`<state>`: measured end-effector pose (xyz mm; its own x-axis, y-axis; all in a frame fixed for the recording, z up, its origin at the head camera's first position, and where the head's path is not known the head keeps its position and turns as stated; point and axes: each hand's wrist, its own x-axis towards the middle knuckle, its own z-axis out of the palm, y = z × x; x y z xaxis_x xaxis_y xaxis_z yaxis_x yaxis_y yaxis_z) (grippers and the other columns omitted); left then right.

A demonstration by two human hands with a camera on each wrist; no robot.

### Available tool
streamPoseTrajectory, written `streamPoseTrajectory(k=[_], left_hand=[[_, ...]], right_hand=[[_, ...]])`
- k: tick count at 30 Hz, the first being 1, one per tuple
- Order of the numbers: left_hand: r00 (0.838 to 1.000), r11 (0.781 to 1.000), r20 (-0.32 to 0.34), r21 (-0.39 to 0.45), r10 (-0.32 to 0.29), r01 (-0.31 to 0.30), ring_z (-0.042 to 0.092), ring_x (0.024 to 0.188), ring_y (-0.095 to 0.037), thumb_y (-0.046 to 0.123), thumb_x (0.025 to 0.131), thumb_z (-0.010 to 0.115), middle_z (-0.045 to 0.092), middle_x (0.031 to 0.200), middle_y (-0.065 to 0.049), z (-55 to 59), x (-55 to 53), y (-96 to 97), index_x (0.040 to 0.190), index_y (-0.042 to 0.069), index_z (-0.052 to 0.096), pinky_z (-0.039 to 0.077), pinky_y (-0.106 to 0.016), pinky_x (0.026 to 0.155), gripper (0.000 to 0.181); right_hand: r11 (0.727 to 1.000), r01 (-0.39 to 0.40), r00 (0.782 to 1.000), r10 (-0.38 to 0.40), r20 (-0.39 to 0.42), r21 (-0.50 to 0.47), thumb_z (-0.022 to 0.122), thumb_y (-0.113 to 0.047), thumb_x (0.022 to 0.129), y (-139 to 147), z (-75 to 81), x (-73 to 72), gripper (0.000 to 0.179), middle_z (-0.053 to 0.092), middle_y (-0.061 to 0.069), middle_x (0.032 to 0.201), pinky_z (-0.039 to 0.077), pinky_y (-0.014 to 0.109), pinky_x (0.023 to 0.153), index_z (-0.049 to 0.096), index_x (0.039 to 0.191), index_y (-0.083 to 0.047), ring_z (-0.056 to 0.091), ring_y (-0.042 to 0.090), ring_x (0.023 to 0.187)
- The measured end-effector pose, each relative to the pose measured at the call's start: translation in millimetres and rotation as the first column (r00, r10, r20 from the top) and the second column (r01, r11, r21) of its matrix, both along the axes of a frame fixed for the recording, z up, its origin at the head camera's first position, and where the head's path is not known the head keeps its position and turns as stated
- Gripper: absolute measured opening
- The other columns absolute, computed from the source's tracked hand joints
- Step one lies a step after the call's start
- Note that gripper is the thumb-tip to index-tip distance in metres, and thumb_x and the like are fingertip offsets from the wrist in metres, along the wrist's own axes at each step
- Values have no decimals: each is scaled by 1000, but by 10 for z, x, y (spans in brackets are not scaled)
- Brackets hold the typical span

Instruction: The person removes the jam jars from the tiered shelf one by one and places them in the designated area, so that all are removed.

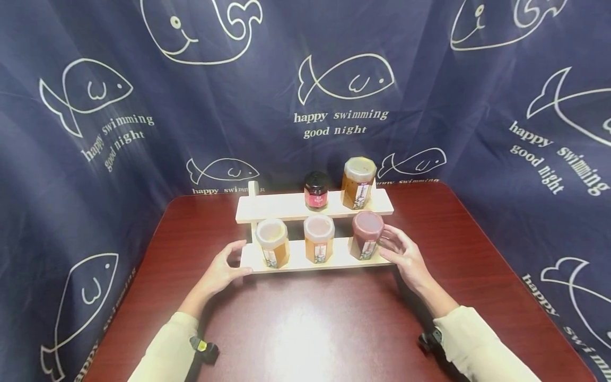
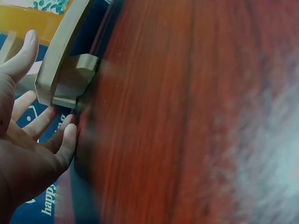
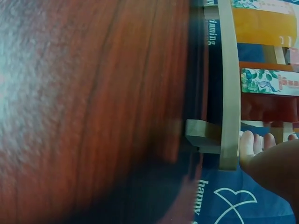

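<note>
A two-tier pale wooden rack (image 1: 296,263) carries several jars. My left hand (image 1: 224,269) is at the left end of its lower shelf, thumb and fingers spread apart about the corner. In the left wrist view the fingers (image 2: 41,122) lie loosely beside the shelf end (image 2: 55,70). My right hand (image 1: 404,255) is at the opposite end, close beside a dark red jar (image 1: 366,236). In the right wrist view its fingertips (image 3: 247,142) show above the shelf end, with a gap to that jar. Two amber jars (image 1: 273,244) (image 1: 319,240) with pale lids share the lower shelf.
On the upper shelf (image 1: 277,207) stand a small black-lidded jar (image 1: 316,191) and a taller amber jar (image 1: 358,183). The rack stands toward the back of a glossy red-brown table (image 1: 334,313). Dark blue curtains (image 1: 267,106) with fish drawings enclose the table behind and at both sides.
</note>
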<state>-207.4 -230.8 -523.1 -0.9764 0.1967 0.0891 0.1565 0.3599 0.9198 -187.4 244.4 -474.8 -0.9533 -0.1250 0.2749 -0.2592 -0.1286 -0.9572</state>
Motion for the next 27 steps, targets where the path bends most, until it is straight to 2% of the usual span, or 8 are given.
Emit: streamPoseTrajectory(k=[6,14,17,19,21,23,25,27], left_hand=[[1000,999,30,-32,-8,9,59,114,-39,8,76,87,51,142,-22,10,-47,0,145,3,48,52,-39,85,79],[998,998,56,-62,-17,21,57,112,-39,11,76,88,50,140,-24,12,-58,-7,146,6,48,53,-37,75,81],[997,997,70,-68,-36,41,57,113,-38,13,76,88,50,140,-23,-10,-66,-22,148,8,46,54,-37,73,83],[996,996,73,-76,-43,48,56,114,-37,13,76,88,50,141,-22,-27,-70,-26,150,9,44,53,-38,77,86],[996,994,76,-91,-50,57,56,114,-35,16,75,89,49,142,-21,-42,-73,-29,152,11,42,52,-37,81,90],[995,994,85,-90,-53,60,58,109,-34,18,75,90,50,142,-21,-51,-73,-28,153,12,41,53,-38,79,93],[993,995,96,-72,-66,73,61,99,-32,19,75,90,49,141,-23,-56,-72,-26,154,11,38,55,-39,74,95],[991,996,109,-43,-76,82,63,86,-30,17,75,89,49,138,-26,-59,-72,-21,155,10,37,57,-40,65,96]], right_hand=[[997,52,998,-53,16,65,63,15,85,-42,-42,-9,59,60,-5,124,50,20,91,44,140,8,60,6,114],[991,82,996,-84,16,103,68,19,80,-168,-103,-63,66,58,17,126,52,22,91,39,139,13,64,6,108],[986,104,994,-106,7,127,70,20,78,-221,-116,-78,70,57,19,124,54,22,87,37,140,14,64,6,104],[980,131,991,-134,6,152,72,19,78,-257,-117,-83,72,56,19,124,54,21,87,38,140,12,64,6,105],[964,172,984,-177,10,203,76,15,77,-293,-112,-87,72,55,21,125,53,20,87,40,140,9,63,11,107],[935,215,974,-225,5,282,82,8,77,-328,-109,-97,75,55,22,127,51,20,91,42,140,6,60,15,111],[893,259,961,-275,-10,367,87,-1,75,-363,-102,-106,78,56,22,128,48,24,96,44,140,4,57,22,114],[841,303,946,-321,-38,449,90,-10,73,-392,-104,-120,80,56,22,128,44,33,100,45,139,3,55,27,116]])
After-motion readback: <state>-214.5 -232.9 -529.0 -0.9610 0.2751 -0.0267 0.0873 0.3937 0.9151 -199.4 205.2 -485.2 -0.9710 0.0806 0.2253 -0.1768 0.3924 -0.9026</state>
